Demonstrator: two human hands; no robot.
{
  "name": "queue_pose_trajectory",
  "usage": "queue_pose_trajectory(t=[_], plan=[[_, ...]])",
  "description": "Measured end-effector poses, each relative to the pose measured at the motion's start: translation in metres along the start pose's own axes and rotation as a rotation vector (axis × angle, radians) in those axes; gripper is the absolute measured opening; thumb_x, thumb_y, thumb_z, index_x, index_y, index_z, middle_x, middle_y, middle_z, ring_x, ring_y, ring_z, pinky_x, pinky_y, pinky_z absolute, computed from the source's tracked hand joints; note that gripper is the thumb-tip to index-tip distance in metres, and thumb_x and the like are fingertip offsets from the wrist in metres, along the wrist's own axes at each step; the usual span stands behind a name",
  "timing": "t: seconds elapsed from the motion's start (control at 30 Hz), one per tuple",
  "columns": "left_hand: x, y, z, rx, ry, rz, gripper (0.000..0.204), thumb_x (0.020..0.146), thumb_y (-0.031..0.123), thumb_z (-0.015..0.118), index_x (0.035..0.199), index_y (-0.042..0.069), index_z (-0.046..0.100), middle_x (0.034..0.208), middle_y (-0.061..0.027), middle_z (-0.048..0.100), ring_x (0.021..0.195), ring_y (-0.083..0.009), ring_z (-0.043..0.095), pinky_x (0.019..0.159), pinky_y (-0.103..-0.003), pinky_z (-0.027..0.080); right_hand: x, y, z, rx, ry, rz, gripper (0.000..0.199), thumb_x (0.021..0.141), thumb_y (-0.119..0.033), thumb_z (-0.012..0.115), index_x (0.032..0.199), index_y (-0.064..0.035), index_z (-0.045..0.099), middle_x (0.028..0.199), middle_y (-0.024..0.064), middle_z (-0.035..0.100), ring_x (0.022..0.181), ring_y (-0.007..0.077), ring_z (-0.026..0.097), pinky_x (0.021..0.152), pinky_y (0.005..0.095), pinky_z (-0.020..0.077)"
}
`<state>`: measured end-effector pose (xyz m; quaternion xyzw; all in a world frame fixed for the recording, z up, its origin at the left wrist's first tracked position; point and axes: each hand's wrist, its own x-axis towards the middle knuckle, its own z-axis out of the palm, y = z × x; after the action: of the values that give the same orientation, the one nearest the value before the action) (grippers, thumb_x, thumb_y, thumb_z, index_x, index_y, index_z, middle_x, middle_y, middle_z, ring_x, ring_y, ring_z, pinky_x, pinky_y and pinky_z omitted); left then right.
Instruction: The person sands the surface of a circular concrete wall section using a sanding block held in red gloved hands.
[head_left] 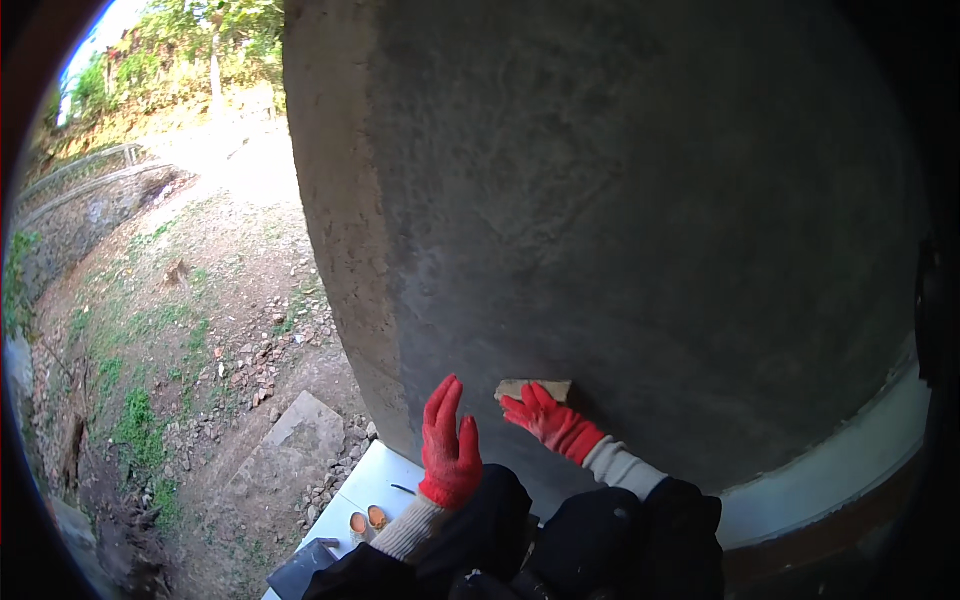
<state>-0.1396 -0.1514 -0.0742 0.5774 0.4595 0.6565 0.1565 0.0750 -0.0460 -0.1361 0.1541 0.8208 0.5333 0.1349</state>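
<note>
A grey rendered wall filled most of the view, damp-looking and mottled, rising directly ahead of both hands, with a paler, rougher corner edge running down just left of the left hand. Left of that corner, well away from either grip, sloped stony ground with patches of grass, a flat grey slab and sunlit trees beyond.

Below the hands ran a pale ledge, curving from under the left wrist around to the far right. On its lower left part, beneath the left forearm, lay 2 small orange-topped round things and a dark flat tool; what exactly they were could not be told.

The person's dark sleeves with cream cuffs came up from the lower edge.

The left hand, in a red glove, was raised flat against the wall near its corner, fingers straight and together, its grip wide and holding nothing.

The right hand, also red-gloved, sat just right of the left one. Its fingers pressed a small tan block against the wall, the grip closed over the block's lower edge, with the block's upper part showing above the fingertips. The block lay touching the wall, just above and right of the left hand's fingertips.
</note>
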Motion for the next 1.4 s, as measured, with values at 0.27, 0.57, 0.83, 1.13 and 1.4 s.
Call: queue_pose_trajectory(t=[0.27,0.57,0.83,1.13,1.4], plan=[[-0.022,-0.011,-0.031,-0.025,-0.014,-0.112,0.037,0.089,0.002,0.054,0.126,0.003,0.056,0.126,-0.0162,0.056,0.118,-0.0311,0.054,0.1,-0.037,0.042,0.04,0.36,-0.18,-0.051,0.527,0.851,0.066,0.066,-0.033,0.076,0.129,-0.0254,0.056,0.142,0.0083,0.04,0.113,0.0357,0.046,0.094,0.046,0.0437],[-0.031,0.002,-0.029,-0.127,0.036,-0.149,0.037,0.09,0.0,0.051,0.127,0.003,0.055,0.126,-0.0158,0.055,0.119,-0.0291,0.053,0.101,-0.035,0.04,0.114,0.171,-0.066,0.085,0.074,0.18,0.041,0.089,-0.031,0.049,0.129,-0.0324,0.052,0.141,0.006,0.041,0.119,0.0351,0.044,0.104,0.0532,0.0333],[0.005,0.003,-0.022,-0.164,0.083,-0.189,0.039,0.089,0.01,0.06,0.127,0.006,0.056,0.124,-0.0148,0.057,0.113,-0.0295,0.057,0.096,-0.036,0.044,0.12,0.253,-0.146,0.213,0.315,0.466,0.061,0.072,-0.04,0.072,0.129,-0.0241,0.056,0.141,0.0059,0.04,0.116,0.0345,0.043,0.1,0.0496,0.0375],[0.158,0.084,0.062,-0.404,0.092,0.039,0.062,0.099,0.023,0.048,0.151,0.006,0.018,0.156,-0.0183,0.014,0.142,-0.0323,0.024,0.112,-0.038,0.027,0.081,0.291,-0.163,0.369,0.327,0.748,0.059,0.074,-0.03,0.074,0.129,-0.0188,0.056,0.144,0.0063,0.035,0.099,0.0283,0.054,0.087,0.0412,0.0484],[0.199,0.103,0.096,0.067,0.412,-0.056,0.094,0.085,0.048,0.063,0.149,-0.002,0.014,0.152,-0.0336,0.005,0.137,-0.0492,0.02,0.112,-0.05,0.023,0.015,0.328,-0.176,0.69,0.795,0.855,0.041,0.078,0.002,0.06,0.118,-0.0066,0.062,0.125,0.0141,0.055,0.109,0.0339,0.057,0.089,0.0397,0.0512]])
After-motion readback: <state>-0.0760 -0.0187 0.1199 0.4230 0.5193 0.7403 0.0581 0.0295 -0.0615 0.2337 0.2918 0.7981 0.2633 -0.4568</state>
